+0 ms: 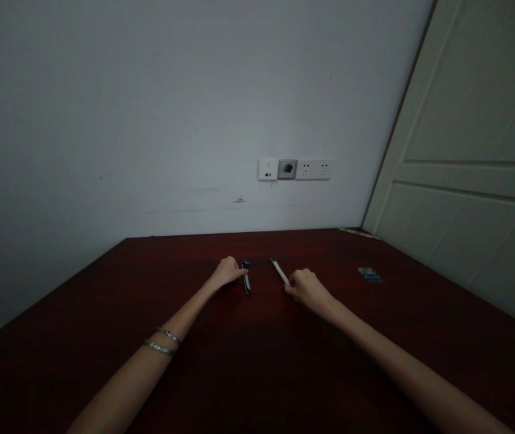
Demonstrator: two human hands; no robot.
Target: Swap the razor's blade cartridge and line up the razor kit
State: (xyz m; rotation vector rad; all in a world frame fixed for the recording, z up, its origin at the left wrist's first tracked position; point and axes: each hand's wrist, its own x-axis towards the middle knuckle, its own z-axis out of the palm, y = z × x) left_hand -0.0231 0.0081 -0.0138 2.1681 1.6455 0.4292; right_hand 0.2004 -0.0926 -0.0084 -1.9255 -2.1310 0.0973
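My left hand (228, 269) is closed, with its thumb and fingers pinching a slim black-and-white bar (247, 284) that has a dark, bulkier far end. The bar points roughly away from me, close to the table surface; its exact kind is too small to tell. To the right, my right hand (306, 286) pinches the near end of a thin white stick (280, 270) with a dark tip. This stick slants away to the left, and the fingers cover its near end. The two pieces are apart from each other.
Both forearms reach over a dark red wooden table (248, 367). A small clear packet with dark contents (369, 275) lies right of my right hand. A thin strip (357, 232) rests at the far right corner. Behind stands a wall with sockets (313, 169); a pale panelled door (474, 193) borders the right.
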